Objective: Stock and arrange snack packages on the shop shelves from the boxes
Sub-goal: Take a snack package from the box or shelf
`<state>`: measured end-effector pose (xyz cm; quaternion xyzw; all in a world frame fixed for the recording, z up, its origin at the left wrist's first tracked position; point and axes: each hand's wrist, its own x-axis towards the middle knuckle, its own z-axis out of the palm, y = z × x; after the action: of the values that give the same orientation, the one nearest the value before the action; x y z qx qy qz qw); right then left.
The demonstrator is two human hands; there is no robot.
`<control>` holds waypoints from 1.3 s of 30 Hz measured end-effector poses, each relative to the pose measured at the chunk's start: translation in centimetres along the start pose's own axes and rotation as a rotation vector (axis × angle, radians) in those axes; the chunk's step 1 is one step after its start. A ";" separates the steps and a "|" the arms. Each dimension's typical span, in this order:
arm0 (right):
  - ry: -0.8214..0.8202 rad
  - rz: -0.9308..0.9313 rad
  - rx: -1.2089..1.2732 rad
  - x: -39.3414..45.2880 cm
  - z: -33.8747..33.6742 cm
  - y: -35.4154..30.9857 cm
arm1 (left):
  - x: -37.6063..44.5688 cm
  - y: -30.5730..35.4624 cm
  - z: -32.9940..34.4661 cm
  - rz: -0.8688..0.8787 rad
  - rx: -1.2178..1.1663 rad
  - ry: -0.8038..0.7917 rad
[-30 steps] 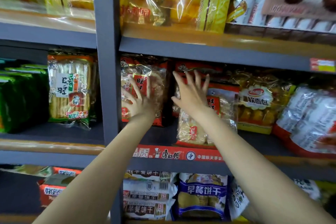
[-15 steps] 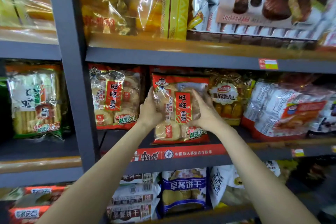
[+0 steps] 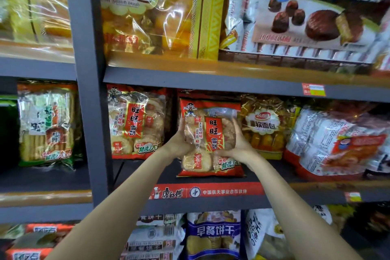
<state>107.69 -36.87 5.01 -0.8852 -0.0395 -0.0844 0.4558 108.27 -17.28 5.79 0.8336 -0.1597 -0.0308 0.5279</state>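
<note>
A red rice-cracker bag [image 3: 211, 139] is held upright on the middle shelf [image 3: 211, 192], its bottom edge apparently resting on the shelf board. It is gripped at its left side by the left hand [image 3: 181, 143] and at its right side by the right hand [image 3: 239, 143]. A matching bag [image 3: 137, 120] stands just beside it to the left, and a yellow bread bag [image 3: 263, 126] to the right.

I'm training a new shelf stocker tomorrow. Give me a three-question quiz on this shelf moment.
1. True or false: both hands grip one rice cracker bag.
2. What stands directly right of that bag? A) yellow soft bread pack B) green pack C) blue biscuit bag
3. Fill in: the bag's bottom edge rests on the ___ shelf.

Key: 1 true, left hand and right hand; 2 A; 3 middle.
</note>
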 end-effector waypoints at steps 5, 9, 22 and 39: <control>-0.010 -0.034 -0.043 -0.5 1.0 0.4 | -1.1 -1.0 -0.7 0.039 -0.033 0.036; 0.124 -0.175 -0.075 -0.6 2.5 0.1 | -1.5 -1.7 -1.2 0.122 0.105 0.157; 0.163 -0.232 -0.941 0.2 3.2 -1.8 | -0.4 -3.5 0.7 0.310 0.986 0.563; 0.034 -0.423 -1.050 0.7 5.1 -2.4 | 0.5 -4.3 -0.2 0.113 1.308 0.423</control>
<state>108.64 -31.34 4.18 -0.9644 -0.1613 -0.1966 -0.0721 109.81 -15.57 2.14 0.9592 -0.0823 0.2629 -0.0631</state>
